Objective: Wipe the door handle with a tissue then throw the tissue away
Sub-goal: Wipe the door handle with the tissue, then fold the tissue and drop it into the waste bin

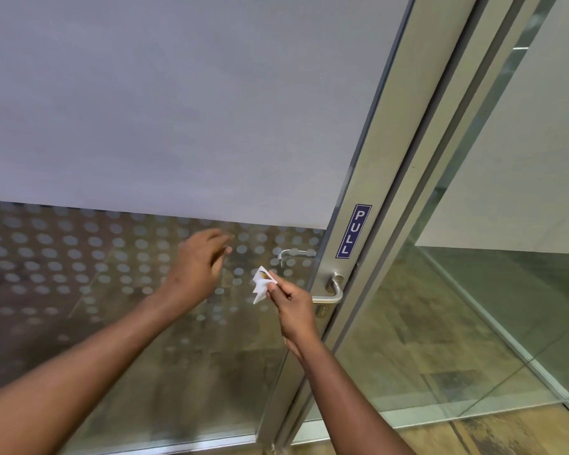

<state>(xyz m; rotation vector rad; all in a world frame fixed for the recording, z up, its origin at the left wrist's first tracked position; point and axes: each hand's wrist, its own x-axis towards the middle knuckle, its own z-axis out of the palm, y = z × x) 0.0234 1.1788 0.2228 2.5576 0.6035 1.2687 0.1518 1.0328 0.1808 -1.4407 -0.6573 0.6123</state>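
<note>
Head view is looking down at a glass door with frosted dots, and the metal door handle (329,292) sits on the frame just under a blue PULL sticker (353,231). The right hand (291,308) has a small crumpled white tissue (262,284) pinched between thumb and fingertips, held just left of the handle and not touching it yet as far as I can see. The left hand (200,261) is up in front of the glass, fingers loosely spread and empty, a bit motion-blurred, so don't ask me exactly what it's doing.

So my read is the wiping hasn't really begun. If it were me: spread that tissue out a little so more of it covers the fingertips, then wrap it over the lever and run it from the round base out to the tip, top and underside both. A tiny pinched corner will just skid over the metal. The free hand could steady the door so it doesn't swing when the lever gets pressed.

Containers: there's no bin anywhere in this shot, only door, glass panels and brownish floor (418,349). Where the tissue ends up going, can't tell from here.
</note>
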